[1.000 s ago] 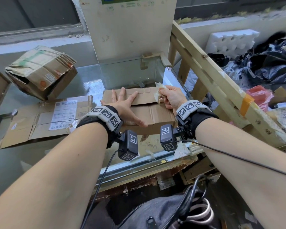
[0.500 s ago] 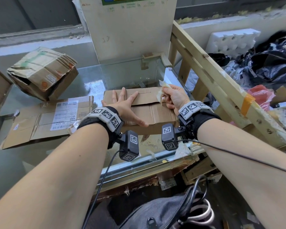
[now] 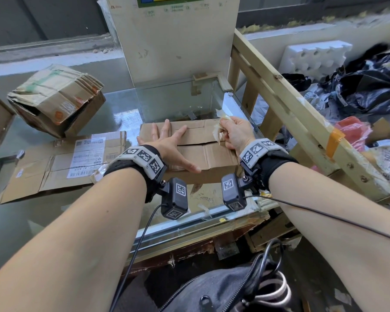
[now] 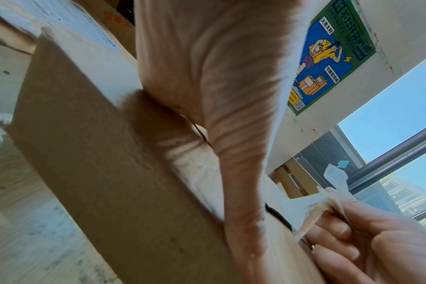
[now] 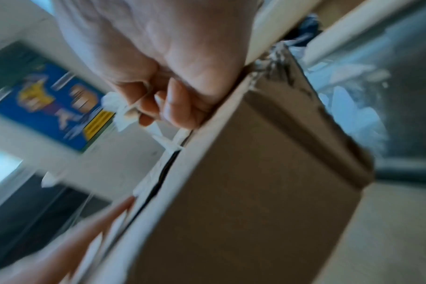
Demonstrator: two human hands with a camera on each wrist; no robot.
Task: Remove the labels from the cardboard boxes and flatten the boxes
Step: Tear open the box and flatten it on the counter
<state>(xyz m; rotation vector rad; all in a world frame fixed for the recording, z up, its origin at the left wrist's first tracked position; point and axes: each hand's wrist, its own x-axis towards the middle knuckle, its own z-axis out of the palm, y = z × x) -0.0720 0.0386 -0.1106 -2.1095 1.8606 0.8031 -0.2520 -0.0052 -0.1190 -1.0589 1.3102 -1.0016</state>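
Note:
A brown cardboard box point(image 3: 208, 154) stands on the glass table point(image 3: 126, 113) in front of me. My left hand point(image 3: 167, 140) lies flat on its top with fingers spread, pressing it down; its palm point(image 4: 207, 76) fills the left wrist view. My right hand point(image 3: 233, 132) pinches a strip of clear tape point(image 3: 221, 122) peeled up from the box's right end. The tape point(image 4: 328, 198) still clings to the top seam. In the right wrist view the curled fingers point(image 5: 173, 107) hold the white strip point(image 5: 124, 113) above the box point(image 5: 255, 192).
A flattened box with a white shipping label point(image 3: 86, 154) lies left of me. A crushed box point(image 3: 56, 100) sits behind it. A wooden rail point(image 3: 302, 122) runs along the right, with bags and foam point(image 3: 313, 57) beyond. A beige panel point(image 3: 178, 41) stands behind the box.
My right hand has pulled the tape strip slightly up and away from the box. The left hand has stayed pressed on the top.

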